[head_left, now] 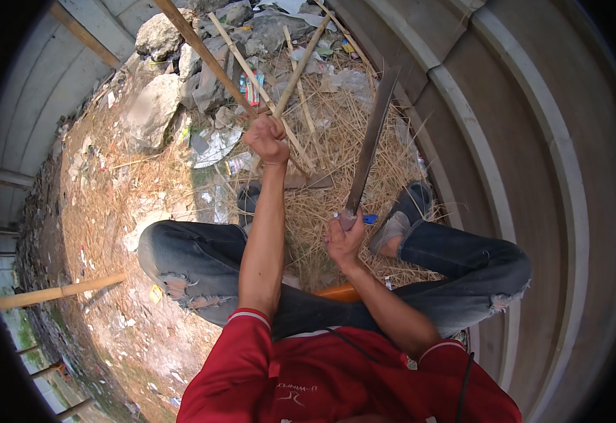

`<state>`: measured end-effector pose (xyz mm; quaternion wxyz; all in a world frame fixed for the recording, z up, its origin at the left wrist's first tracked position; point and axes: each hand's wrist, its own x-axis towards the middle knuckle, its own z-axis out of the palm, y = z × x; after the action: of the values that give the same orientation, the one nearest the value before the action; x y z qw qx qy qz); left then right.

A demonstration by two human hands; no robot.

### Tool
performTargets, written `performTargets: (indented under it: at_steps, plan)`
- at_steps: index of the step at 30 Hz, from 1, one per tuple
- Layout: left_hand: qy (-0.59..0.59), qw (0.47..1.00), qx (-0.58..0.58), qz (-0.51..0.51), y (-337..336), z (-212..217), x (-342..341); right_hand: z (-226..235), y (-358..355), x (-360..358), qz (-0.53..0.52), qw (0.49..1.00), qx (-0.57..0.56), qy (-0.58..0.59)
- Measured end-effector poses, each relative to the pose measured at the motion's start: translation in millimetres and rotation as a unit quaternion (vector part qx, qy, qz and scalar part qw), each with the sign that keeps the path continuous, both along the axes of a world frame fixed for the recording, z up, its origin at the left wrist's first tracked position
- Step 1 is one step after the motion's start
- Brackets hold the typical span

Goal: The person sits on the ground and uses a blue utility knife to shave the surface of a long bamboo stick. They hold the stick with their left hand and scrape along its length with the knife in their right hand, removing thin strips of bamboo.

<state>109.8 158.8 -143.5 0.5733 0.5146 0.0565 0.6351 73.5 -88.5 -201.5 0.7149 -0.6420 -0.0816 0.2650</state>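
Head view: left hand (266,138) outstretched gripping bamboo stick (297,70); right hand (343,240) holds machete (370,144) upright.

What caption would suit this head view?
Seated person's left hand grips a bamboo stick; right hand holds a machete above straw.

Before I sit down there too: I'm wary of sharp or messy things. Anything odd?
Yes. The right hand holds a long blade upright over straw strewn with litter.
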Motion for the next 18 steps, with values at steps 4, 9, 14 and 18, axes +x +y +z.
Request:
performTargets:
  at_steps: [4, 9, 14, 18]
  plan:
    - [-0.012, 0.999, 0.002, 0.037, -6.7, -3.1, 9.4, -54.7, -25.4, -5.4, 0.192, 0.929, -0.309, -0.073]
    - [0.055, 0.993, 0.007, 0.101, -6.2, -13.1, 15.0, 18.6, 0.0, 6.4, 0.141, 0.916, -0.224, -0.3]
    - [0.063, 0.985, 0.018, 0.157, -9.1, -14.5, 22.7, 33.1, -1.1, -10.4, 0.083, 0.982, -0.14, -0.093]
    - [0.109, 0.972, 0.008, 0.208, -5.6, -2.9, 15.7, -63.5, -22.0, -23.8, 0.249, 0.895, -0.349, -0.121]
